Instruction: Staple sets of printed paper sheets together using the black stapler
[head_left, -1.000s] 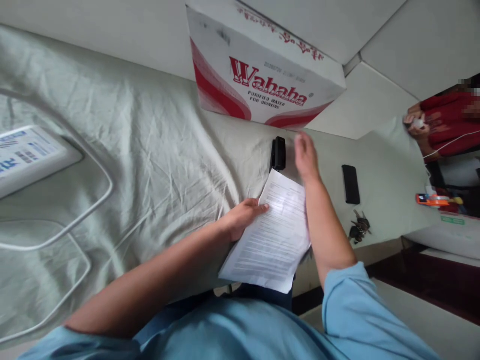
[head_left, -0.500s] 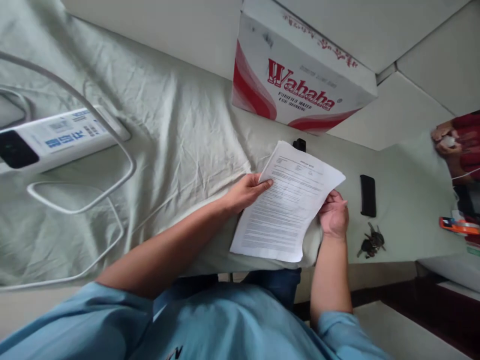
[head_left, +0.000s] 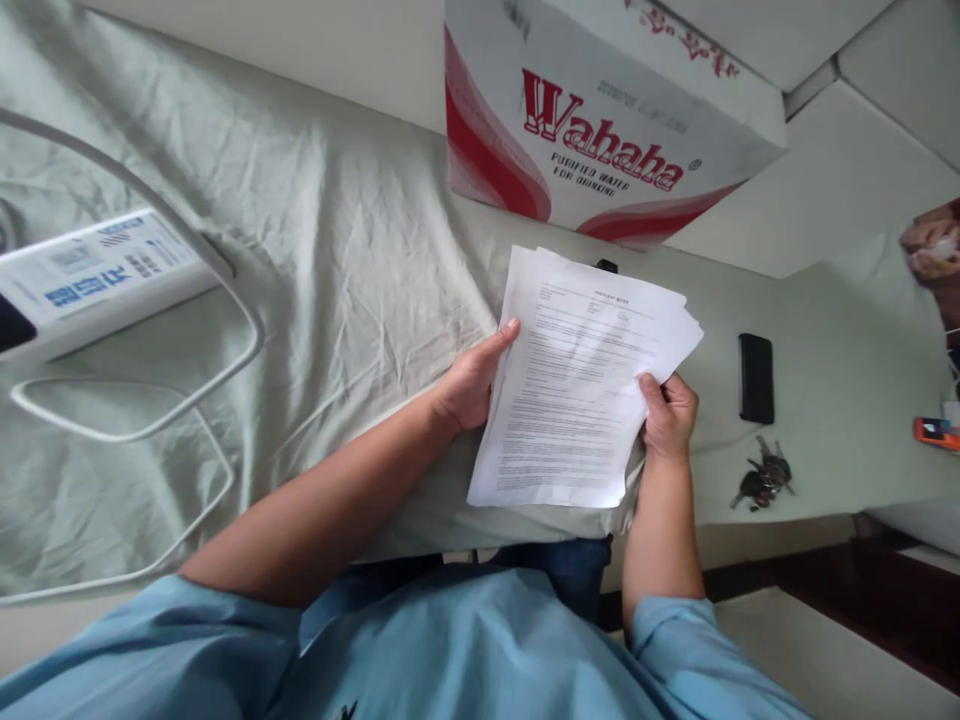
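Between the two hands, a stack of printed sheets (head_left: 574,400) is held over the cloth (head_left: 360,300).
Its left edge is gripped by the left hand (head_left: 474,385), its right edge by the right hand (head_left: 670,412), thumbs uppermost; the hands are kept apart by the paper's width. Beyond the top edge, a black object (head_left: 607,266) is partly covered, and forward room is bounded by a carton (head_left: 600,170). Rightward, a phone (head_left: 756,378) and keys (head_left: 765,477) are set well apart; leftward, wrinkled cloth is spread up to a white cable (head_left: 256,322).

You face a long table (head_left: 847,400) under wrinkled pale-green cloth (head_left: 360,240), backed by a plain off-white wall (head_left: 360,40) with seams toward your right, in soft light.
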